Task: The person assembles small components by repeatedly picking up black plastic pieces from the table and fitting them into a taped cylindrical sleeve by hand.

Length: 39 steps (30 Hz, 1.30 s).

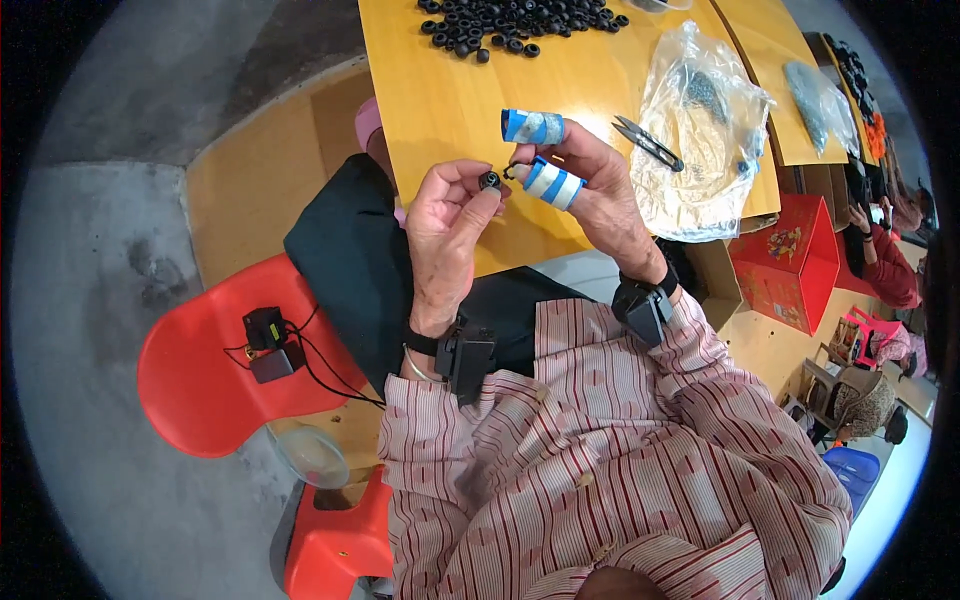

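My left hand (449,222) pinches a small black ring (490,180) between thumb and fingertips above the edge of the wooden table (440,90). My right hand (590,185) is close beside it, its thumb and forefinger wrapped in blue and white tape, the fingertips touching a small dark piece next to the ring. A pile of several black rings (515,22) lies at the far side of the table. Small black snips (648,142) lie on the table just right of my right hand.
A clear plastic bag (700,130) with dark parts lies at the right of the table. A red box (795,262) stands below the table edge. A red chair (215,365) with a small black device is on my left. Other people sit at far right.
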Each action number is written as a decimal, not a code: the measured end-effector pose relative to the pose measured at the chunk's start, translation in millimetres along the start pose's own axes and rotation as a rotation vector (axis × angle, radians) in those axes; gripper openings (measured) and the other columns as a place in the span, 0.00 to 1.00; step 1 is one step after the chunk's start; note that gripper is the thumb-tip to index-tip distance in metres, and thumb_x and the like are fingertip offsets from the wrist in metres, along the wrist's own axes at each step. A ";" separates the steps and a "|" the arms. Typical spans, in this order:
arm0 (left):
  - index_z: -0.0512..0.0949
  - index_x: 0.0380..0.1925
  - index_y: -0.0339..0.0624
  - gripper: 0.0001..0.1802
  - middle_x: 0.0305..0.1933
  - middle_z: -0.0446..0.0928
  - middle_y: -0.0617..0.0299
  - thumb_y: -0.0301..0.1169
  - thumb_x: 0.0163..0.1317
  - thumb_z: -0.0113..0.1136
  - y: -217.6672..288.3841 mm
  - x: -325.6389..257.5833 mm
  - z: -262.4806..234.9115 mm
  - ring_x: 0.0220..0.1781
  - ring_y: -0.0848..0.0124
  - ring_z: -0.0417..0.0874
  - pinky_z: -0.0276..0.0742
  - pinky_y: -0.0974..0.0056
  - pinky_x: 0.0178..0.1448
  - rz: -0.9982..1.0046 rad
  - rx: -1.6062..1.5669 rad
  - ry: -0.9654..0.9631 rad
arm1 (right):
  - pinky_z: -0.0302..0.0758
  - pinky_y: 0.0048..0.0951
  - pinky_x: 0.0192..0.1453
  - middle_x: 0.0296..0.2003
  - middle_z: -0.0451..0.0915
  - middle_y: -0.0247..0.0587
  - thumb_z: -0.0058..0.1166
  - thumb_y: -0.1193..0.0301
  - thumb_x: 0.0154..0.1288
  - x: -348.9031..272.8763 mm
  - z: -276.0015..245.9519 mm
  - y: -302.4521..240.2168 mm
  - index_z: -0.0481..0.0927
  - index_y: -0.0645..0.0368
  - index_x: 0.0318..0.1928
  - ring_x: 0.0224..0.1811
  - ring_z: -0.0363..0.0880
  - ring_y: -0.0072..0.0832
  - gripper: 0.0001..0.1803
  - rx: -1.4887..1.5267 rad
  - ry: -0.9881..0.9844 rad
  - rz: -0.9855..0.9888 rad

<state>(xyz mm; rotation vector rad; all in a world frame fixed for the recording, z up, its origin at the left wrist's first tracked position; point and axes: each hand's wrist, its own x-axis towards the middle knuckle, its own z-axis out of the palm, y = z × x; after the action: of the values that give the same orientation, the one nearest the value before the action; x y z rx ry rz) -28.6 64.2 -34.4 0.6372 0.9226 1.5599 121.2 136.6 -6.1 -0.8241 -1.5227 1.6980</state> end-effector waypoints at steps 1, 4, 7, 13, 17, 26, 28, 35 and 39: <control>0.72 0.45 0.34 0.13 0.37 0.76 0.61 0.18 0.60 0.56 0.2 0.1 1.0 0.41 0.75 0.78 0.74 0.73 0.44 -0.001 -0.020 0.006 | 0.71 0.25 0.57 0.42 0.76 0.31 0.56 0.76 0.63 -0.4 0.1 -1.0 0.72 0.59 0.57 0.48 0.73 0.19 0.21 0.023 -0.007 0.019; 0.72 0.44 0.34 0.13 0.37 0.76 0.62 0.17 0.58 0.57 -1.7 0.7 1.6 0.39 0.77 0.78 0.74 0.74 0.44 -0.004 -0.045 0.010 | 0.72 0.24 0.56 0.42 0.76 0.31 0.56 0.76 0.63 -1.7 0.4 0.4 0.72 0.60 0.57 0.47 0.74 0.18 0.21 0.029 -0.008 0.026; 0.72 0.44 0.34 0.14 0.36 0.76 0.63 0.16 0.56 0.58 -1.3 0.6 2.7 0.37 0.78 0.76 0.74 0.75 0.44 0.001 -0.039 0.016 | 0.72 0.23 0.56 0.42 0.76 0.31 0.56 0.76 0.62 -2.2 -0.2 1.3 0.72 0.60 0.57 0.47 0.74 0.18 0.21 0.018 -0.005 0.026; 0.73 0.43 0.35 0.15 0.35 0.75 0.65 0.16 0.55 0.60 -2.3 0.6 1.5 0.35 0.80 0.74 0.71 0.77 0.42 0.007 -0.015 0.022 | 0.72 0.22 0.56 0.42 0.76 0.31 0.57 0.76 0.62 -1.9 0.8 -0.7 0.71 0.60 0.58 0.47 0.75 0.18 0.22 0.002 -0.015 0.029; 0.74 0.42 0.35 0.14 0.34 0.75 0.65 0.16 0.55 0.60 -0.9 0.8 2.2 0.35 0.80 0.74 0.71 0.77 0.43 0.008 -0.032 0.017 | 0.72 0.22 0.55 0.42 0.76 0.30 0.57 0.76 0.62 -2.7 1.9 -1.8 0.72 0.60 0.58 0.47 0.74 0.18 0.22 -0.007 -0.011 0.038; 0.74 0.42 0.35 0.14 0.34 0.75 0.65 0.16 0.55 0.61 -0.6 1.1 2.1 0.36 0.80 0.74 0.71 0.77 0.44 0.022 -0.030 0.024 | 0.72 0.21 0.54 0.41 0.76 0.30 0.57 0.76 0.62 -4.1 4.1 -0.2 0.73 0.59 0.57 0.45 0.74 0.17 0.22 -0.053 -0.020 0.006; 0.74 0.42 0.35 0.14 0.34 0.75 0.65 0.16 0.54 0.61 -1.6 1.1 1.9 0.36 0.80 0.74 0.71 0.77 0.44 0.030 -0.026 0.019 | 0.72 0.22 0.54 0.41 0.76 0.30 0.58 0.76 0.62 -5.2 5.0 0.7 0.73 0.59 0.57 0.45 0.74 0.17 0.22 -0.045 -0.013 0.004; 0.75 0.41 0.35 0.14 0.36 0.76 0.64 0.15 0.54 0.61 -0.9 0.7 1.9 0.37 0.80 0.75 0.71 0.76 0.45 0.062 -0.011 0.029 | 0.73 0.23 0.55 0.41 0.76 0.30 0.58 0.76 0.61 -5.3 8.0 8.5 0.73 0.59 0.55 0.45 0.75 0.18 0.21 0.015 0.027 0.017; 0.76 0.42 0.35 0.14 0.37 0.76 0.64 0.15 0.56 0.59 -2.1 -0.6 -0.2 0.39 0.79 0.75 0.71 0.76 0.47 0.054 -0.026 0.036 | 0.73 0.23 0.54 0.41 0.76 0.30 0.59 0.76 0.60 -7.2 11.4 12.5 0.73 0.59 0.53 0.45 0.74 0.18 0.19 0.088 0.039 0.014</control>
<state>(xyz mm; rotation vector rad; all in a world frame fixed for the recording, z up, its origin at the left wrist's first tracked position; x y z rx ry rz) -27.6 63.6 -36.2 0.6216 0.9173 1.6332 114.7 123.6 -17.2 -0.8192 -1.4088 1.7366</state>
